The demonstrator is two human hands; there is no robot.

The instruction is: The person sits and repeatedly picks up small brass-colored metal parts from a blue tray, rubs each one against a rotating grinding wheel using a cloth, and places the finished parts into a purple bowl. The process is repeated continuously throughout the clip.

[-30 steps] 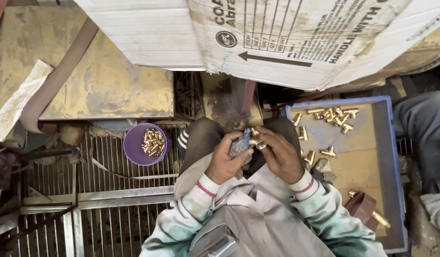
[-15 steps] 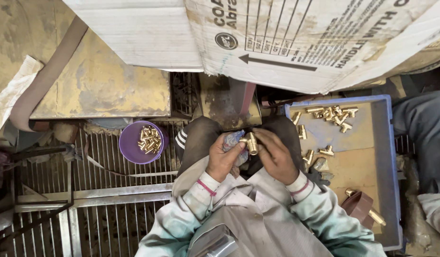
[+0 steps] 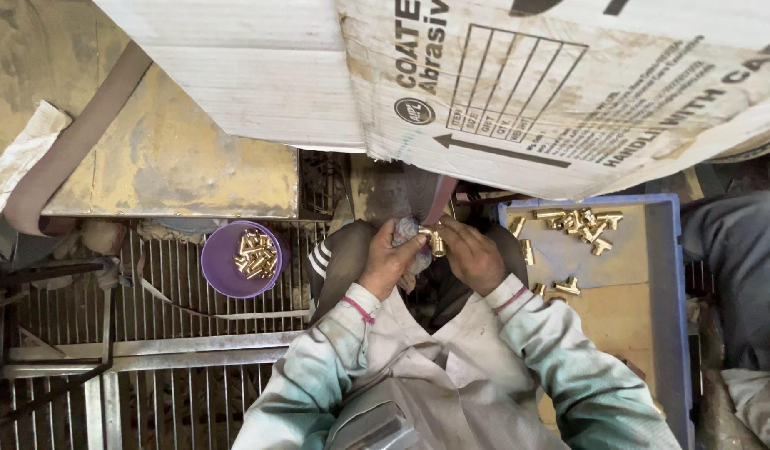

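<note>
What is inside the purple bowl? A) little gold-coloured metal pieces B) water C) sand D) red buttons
A: the purple bowl on the metal grate holds a small heap of shiny brass-coloured pieces, like the one held between the left hand and the right hand.

A single head-worn camera looks steeply down, close over the person's lap.

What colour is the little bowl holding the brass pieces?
Purple bowl, clearest in the head view.
</note>
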